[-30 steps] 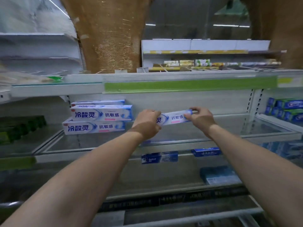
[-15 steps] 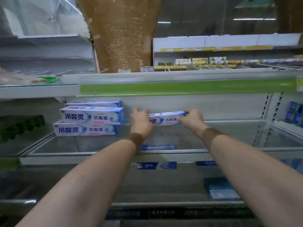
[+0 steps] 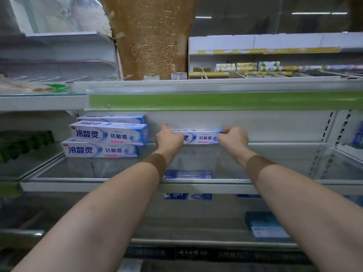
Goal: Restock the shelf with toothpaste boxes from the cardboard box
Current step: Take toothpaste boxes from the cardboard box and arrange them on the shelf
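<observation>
The toothpaste box (image 3: 202, 137) lies flat and level deep on the glass shelf (image 3: 275, 154), against or just in front of the back wall, its long axis running from 9 to 3 o'clock, printed face toward the camera. Each short end is capped by a hand: the left hand (image 3: 169, 140) is closed round the 9 o'clock end, the right hand (image 3: 232, 138) pinches the 3 o'clock end, fingers curled shut on the carton. Both are equally near, one per end. At 9 o'clock of the left hand, close by, sits a stack of matching boxes (image 3: 108, 137), parallel to it. I judge the box must slide toward 9 o'clock to close the gap. The cardboard box is out of view.
</observation>
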{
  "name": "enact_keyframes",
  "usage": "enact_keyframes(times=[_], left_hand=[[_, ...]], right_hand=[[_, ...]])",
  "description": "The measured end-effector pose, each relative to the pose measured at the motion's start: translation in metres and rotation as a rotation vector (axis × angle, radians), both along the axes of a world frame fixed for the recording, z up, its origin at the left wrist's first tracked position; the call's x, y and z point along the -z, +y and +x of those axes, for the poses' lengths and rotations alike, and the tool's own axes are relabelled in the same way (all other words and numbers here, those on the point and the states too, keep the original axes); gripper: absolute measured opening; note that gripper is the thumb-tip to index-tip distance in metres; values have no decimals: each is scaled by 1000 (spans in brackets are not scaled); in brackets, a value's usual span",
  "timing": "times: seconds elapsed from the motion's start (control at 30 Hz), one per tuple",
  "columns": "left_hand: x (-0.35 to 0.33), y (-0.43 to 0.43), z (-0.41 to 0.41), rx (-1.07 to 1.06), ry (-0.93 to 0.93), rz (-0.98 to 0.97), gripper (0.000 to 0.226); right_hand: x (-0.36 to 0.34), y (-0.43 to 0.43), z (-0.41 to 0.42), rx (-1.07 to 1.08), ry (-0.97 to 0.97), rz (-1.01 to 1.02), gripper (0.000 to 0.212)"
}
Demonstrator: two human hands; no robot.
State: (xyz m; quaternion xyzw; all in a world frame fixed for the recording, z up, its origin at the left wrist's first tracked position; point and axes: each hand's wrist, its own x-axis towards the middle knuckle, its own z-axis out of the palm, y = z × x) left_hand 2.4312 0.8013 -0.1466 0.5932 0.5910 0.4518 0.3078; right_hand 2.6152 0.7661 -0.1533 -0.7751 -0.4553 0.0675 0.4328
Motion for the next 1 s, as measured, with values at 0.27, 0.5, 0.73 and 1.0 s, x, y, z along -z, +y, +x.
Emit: enact_keyframes(times=[0.27,0.5,0.73,1.0], left_hand=[[-6,-22,3,112,131,-67,72],[-24,-52,-10,183,45,4,57],[-35,-63,-58,134,-81,140,24],[-40,-59,-165,-128,102,282,27]], right_hand=[[-3,-9,-24,3,-25,72,52],[-13,-21,-63,-9,34,193,47],[-6,-29,-111,-36,58,230,37],[-8,-26,-195,-130,148,254,36]])
